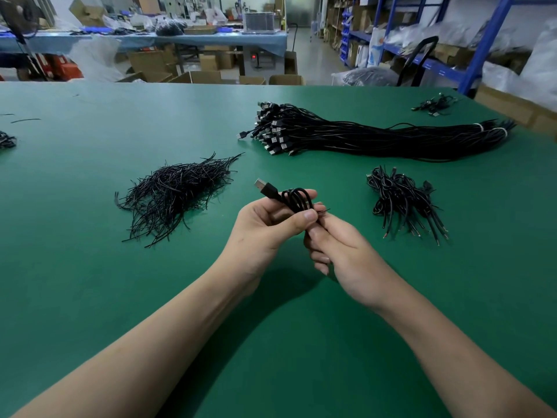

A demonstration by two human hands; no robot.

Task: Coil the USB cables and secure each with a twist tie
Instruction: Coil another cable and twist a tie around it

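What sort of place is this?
Probably a small factory or warehouse packing area: a big bundle of black USB cables lies on the green work table, with blue metal storage shelves and brown cardboard boxes behind.

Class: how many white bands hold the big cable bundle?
2, both near the right end of the big cable bundle: the left band and the right band beside it. Others may be hidden.

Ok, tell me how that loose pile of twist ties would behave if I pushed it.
The pile of twist ties would probably scatter rather than slide as one: the thin strands lie loose and crisscrossed. They look light, so a push likely moves only some. Ends stick out and may snag.
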